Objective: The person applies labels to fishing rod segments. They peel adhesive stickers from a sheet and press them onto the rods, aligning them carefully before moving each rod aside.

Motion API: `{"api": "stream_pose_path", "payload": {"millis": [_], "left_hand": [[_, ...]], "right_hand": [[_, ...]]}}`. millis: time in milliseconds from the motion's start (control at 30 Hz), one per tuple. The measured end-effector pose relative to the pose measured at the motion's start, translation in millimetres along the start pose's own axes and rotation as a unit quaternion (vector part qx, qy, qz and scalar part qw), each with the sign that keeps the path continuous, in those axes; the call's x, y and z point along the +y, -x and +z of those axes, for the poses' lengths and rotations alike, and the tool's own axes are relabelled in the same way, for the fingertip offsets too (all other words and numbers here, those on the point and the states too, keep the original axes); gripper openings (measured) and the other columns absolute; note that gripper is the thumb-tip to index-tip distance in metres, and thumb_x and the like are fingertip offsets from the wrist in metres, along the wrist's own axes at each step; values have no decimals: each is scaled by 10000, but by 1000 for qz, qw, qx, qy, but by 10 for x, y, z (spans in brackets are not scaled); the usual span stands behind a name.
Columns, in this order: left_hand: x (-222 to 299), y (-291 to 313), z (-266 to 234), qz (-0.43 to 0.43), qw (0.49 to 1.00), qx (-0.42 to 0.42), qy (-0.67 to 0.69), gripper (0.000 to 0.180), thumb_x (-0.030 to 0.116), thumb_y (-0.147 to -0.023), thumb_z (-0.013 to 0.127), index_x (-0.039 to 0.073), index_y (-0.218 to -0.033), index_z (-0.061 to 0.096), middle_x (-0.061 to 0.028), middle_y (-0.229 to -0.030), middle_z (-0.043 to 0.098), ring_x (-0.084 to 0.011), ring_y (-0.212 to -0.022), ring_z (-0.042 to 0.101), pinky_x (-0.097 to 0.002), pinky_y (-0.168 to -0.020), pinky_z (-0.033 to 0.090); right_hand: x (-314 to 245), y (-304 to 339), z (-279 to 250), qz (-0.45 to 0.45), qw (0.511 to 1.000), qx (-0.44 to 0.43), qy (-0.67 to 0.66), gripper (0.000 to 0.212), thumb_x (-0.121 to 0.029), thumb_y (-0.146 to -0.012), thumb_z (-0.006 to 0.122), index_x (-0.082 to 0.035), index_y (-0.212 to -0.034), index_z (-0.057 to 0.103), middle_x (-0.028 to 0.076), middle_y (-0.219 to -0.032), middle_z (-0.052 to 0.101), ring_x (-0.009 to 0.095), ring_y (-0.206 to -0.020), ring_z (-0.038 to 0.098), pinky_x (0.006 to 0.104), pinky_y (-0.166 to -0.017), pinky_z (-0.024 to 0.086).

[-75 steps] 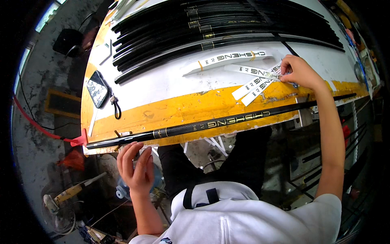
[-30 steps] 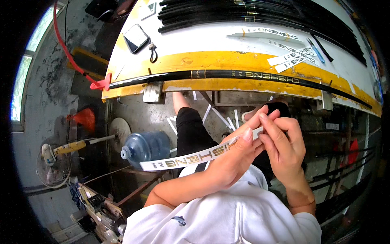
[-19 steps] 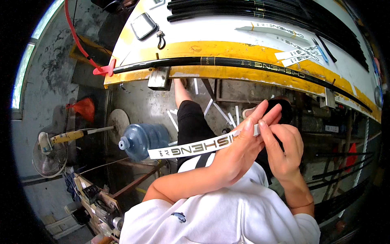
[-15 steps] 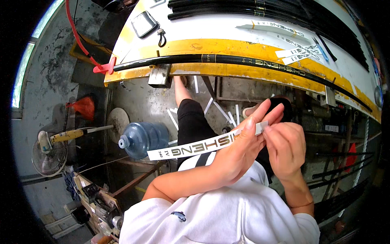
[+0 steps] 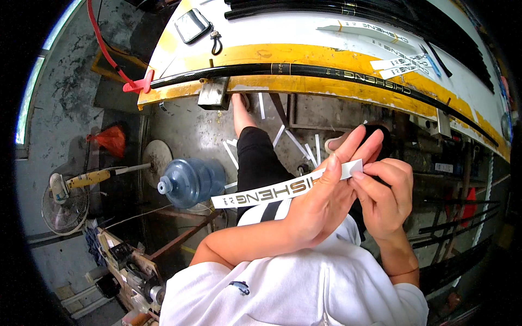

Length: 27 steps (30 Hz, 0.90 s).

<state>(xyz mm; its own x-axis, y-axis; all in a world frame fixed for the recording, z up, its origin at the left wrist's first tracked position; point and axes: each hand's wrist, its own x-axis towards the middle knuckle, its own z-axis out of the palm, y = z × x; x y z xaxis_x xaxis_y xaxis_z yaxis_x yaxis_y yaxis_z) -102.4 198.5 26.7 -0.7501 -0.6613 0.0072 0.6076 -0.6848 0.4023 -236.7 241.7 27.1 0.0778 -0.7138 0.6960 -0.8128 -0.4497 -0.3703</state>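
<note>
A long white label strip with gold lettering stretches across in front of my body. My left hand clasps it near its right end between the thumb and the palm side of the fingers, which point up and away. At that short right end, the thumb and forefinger of my right hand pinch a corner. Whether a backing layer is parting there is too small to tell. Beyond my hands, a glossy black rod with similar gold lettering lies along the front edge of the workbench.
Metal blocks support the rod, and a red fitting sits at its left end. More label strips, a blue-handled tool and black rods lie on the bench. A water jug and fan stand left.
The strip's left end has shifted right and slightly up. My right thumb and forefinger have moved at the strip's corner, leaving more of its end showing. The bench sits slightly higher in view.
</note>
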Motion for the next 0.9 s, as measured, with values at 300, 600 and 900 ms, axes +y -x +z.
{"api": "stream_pose_path", "payload": {"millis": [300,600,900], "left_hand": [[12,31,52,13,1000,-20,18,651,428,-1050,285,95,-1551,37,-107,-1618,71,-210,-1468,148,-353,-1181,154],[-11,46,-2,31,998,-49,-7,620,408,-1057,264,102,-1552,52,-110,-1617,75,-214,-1469,151,-352,-1178,155],[-4,54,-7,40,999,4,-27,612,401,-1060,248,89,-1549,53,-134,-1609,101,-236,-1477,121,-374,-1188,134]], "right_hand": [[-98,-63,-41,66,998,8,-4,339,-17,-692,793,-31,-1017,700,68,-946,588,263,-848,555,347,-711,477],[-116,-61,1,60,998,4,2,414,-27,-685,793,-1,-1082,678,79,-988,572,272,-872,550,354,-719,476],[-98,-27,17,-16,999,-30,41,361,14,-739,740,4,-1094,675,83,-1025,566,258,-900,574,356,-707,496]]}}
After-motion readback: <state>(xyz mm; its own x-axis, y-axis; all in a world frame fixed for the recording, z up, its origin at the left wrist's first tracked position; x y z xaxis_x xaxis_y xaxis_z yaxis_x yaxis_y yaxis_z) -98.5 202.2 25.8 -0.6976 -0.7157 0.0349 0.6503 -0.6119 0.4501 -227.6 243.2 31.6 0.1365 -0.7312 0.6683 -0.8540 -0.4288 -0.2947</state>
